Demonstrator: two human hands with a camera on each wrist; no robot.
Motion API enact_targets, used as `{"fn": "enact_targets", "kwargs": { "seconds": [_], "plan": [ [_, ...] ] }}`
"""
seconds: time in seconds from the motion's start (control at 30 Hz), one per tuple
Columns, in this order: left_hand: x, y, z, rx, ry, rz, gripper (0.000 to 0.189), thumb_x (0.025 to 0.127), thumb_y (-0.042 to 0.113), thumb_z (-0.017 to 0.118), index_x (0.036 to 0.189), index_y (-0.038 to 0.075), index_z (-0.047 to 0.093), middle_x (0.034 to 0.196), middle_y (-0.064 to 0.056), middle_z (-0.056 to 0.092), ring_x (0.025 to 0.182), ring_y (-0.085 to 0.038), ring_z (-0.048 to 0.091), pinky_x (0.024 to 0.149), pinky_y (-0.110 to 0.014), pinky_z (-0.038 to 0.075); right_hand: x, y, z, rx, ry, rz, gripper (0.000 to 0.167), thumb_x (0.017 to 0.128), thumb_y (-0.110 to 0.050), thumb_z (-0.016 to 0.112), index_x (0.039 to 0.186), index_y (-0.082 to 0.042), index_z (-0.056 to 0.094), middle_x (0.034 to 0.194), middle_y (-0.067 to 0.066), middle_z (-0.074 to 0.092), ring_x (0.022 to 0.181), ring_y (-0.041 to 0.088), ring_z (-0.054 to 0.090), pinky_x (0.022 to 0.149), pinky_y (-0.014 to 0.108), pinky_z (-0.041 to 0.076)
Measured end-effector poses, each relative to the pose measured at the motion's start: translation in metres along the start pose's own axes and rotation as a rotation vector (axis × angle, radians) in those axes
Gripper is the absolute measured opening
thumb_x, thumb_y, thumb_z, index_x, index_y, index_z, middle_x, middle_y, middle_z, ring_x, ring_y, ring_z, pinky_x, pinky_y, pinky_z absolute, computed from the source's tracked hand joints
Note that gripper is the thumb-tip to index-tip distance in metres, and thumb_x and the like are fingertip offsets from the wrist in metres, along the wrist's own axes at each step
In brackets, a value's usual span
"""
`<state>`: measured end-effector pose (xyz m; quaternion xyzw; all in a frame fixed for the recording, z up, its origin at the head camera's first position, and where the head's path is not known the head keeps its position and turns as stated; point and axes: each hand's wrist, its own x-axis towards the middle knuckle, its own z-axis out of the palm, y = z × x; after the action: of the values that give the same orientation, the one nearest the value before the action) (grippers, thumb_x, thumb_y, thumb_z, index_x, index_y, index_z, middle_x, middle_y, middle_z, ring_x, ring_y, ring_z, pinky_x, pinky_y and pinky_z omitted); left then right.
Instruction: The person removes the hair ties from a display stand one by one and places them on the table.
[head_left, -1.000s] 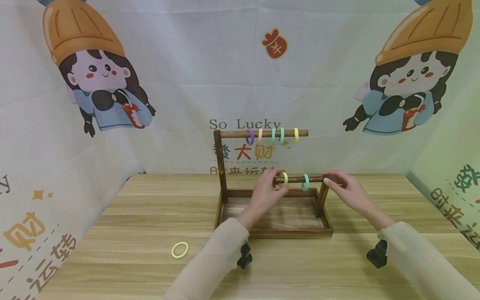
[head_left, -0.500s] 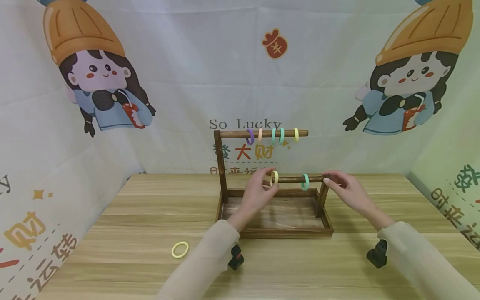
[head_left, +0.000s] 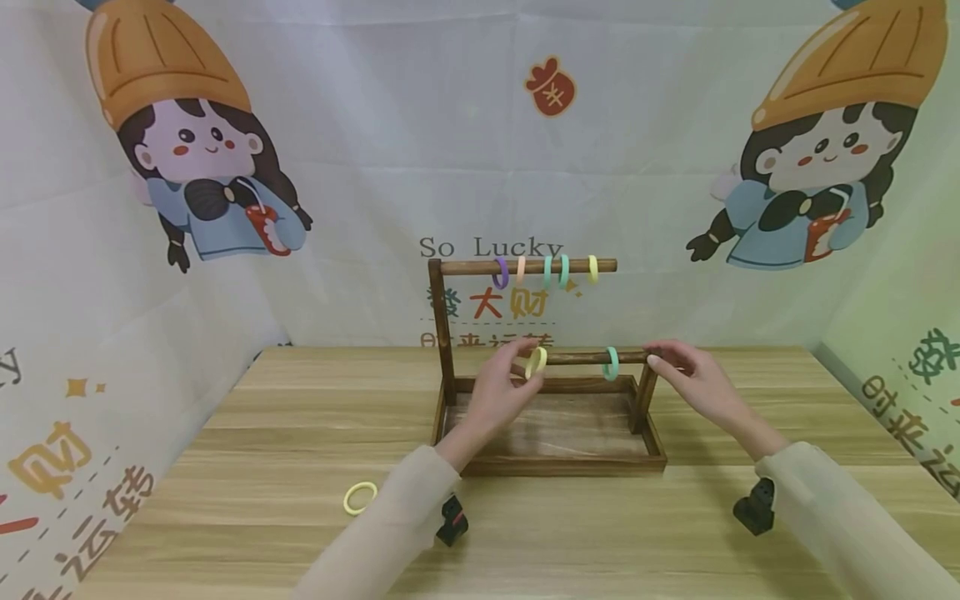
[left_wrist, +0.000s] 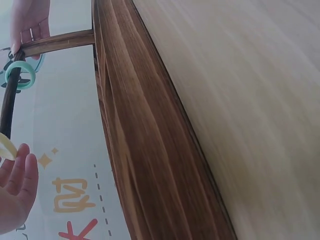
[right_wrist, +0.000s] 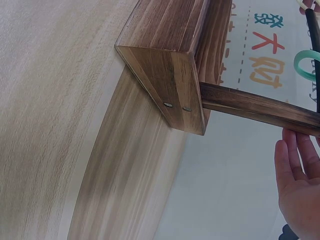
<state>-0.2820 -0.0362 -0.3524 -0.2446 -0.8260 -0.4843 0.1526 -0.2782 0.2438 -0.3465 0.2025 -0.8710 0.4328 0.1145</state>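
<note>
My left hand (head_left: 497, 393) pinches a pale yellow ring (head_left: 542, 360) between thumb and fingers, right at the free left end of the rack's lower bar (head_left: 573, 359). In the left wrist view the same yellow ring (left_wrist: 6, 148) shows only partly, at the frame's edge. My right hand (head_left: 701, 381) holds the rack at the top of its short post (head_left: 643, 402), where the lower bar joins it. A teal ring (head_left: 616, 364) hangs on that bar between the two hands. The dark wooden rack (head_left: 570, 468) has a tray base standing on the table.
On the upper bar (head_left: 472, 268) hang a purple ring (head_left: 504, 273), a peach ring (head_left: 521, 270), two teal rings and a yellow ring (head_left: 593, 270). Another yellow ring (head_left: 347, 504) lies on the table (head_left: 285, 433) left of the rack. A printed cloth (head_left: 390, 167) hangs behind.
My left hand has slid the yellow ring leftward along the lower bar to its free end, and the ring has turned slightly. The right hand stays on the post.
</note>
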Motion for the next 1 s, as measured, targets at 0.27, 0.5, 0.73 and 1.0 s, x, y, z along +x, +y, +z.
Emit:
{"fn": "enact_targets", "kwargs": {
  "seconds": [0.27,0.5,0.73,1.0],
  "plan": [
    [-0.008,-0.005,-0.003,0.031,-0.012,0.066,0.04,0.078,0.004,0.062,0.116,0.002,0.052,0.099,-0.009,0.056,0.067,-0.011,0.055,0.056,-0.018,0.048,0.0,-0.001,0.0,0.004,-0.01,0.006,0.04,0.094,-0.028,0.044,0.12,0.001,0.048,0.109,0.018,0.054,0.099,0.031,0.051,0.079,0.047,0.043],
    [-0.016,-0.009,-0.007,0.039,-0.067,0.104,0.036,0.078,0.002,0.061,0.113,-0.001,0.054,0.101,-0.01,0.056,0.079,-0.018,0.057,0.061,-0.018,0.049,0.0,-0.002,0.0,0.007,-0.007,0.007,0.04,0.094,-0.028,0.044,0.12,0.002,0.048,0.11,0.018,0.054,0.099,0.03,0.051,0.079,0.046,0.043],
    [-0.023,-0.015,-0.011,0.068,-0.126,0.137,0.035,0.078,0.008,0.066,0.111,0.001,0.056,0.099,-0.006,0.057,0.08,-0.012,0.052,0.064,-0.03,0.049,-0.001,-0.001,0.0,0.007,-0.008,0.008,0.04,0.094,-0.028,0.044,0.12,0.002,0.048,0.111,0.018,0.054,0.101,0.031,0.05,0.08,0.047,0.042],
    [-0.031,-0.017,-0.017,0.094,-0.158,0.155,0.034,0.077,0.012,0.069,0.108,0.004,0.059,0.092,0.001,0.055,0.075,-0.011,0.052,0.058,-0.024,0.047,-0.001,-0.002,-0.001,0.005,-0.01,0.006,0.039,0.094,-0.028,0.044,0.121,0.0,0.049,0.11,0.017,0.054,0.099,0.029,0.051,0.08,0.045,0.042]
  ]
}}
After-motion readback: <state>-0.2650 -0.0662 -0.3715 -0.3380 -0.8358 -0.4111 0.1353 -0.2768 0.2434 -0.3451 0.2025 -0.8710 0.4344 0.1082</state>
